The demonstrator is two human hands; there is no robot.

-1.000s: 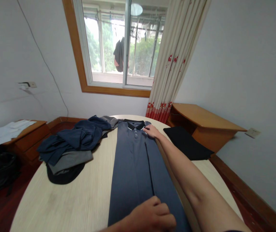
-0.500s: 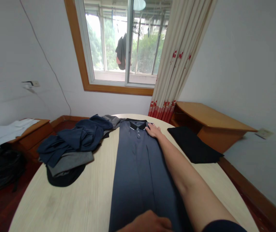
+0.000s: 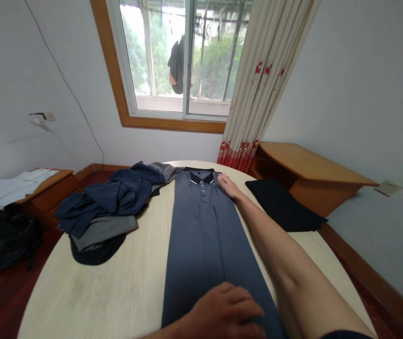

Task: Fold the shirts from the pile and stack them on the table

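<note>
A dark grey polo shirt with a black collar lies lengthwise on the round pale wooden table, its sides folded in to a long narrow shape. At the far end, my right hand rests with flat, outstretched fingers on the shirt's right shoulder edge, beside the collar. Low in the view, my left hand lies palm down over the lower part of the shirt. Its fingers are slightly apart and hold nothing visible. The shirt's near end is hidden by this hand and the picture's lower edge.
On the table's left is a rumpled heap of navy, grey and black clothes. A folded black garment lies at the right edge, close to a wooden desk. A backpack stands on the floor left. A curtain hangs behind.
My left hand has come further into view, moving forward over the shirt. My right hand has shifted slightly outward along the shoulder edge. The view has tilted down a little.
</note>
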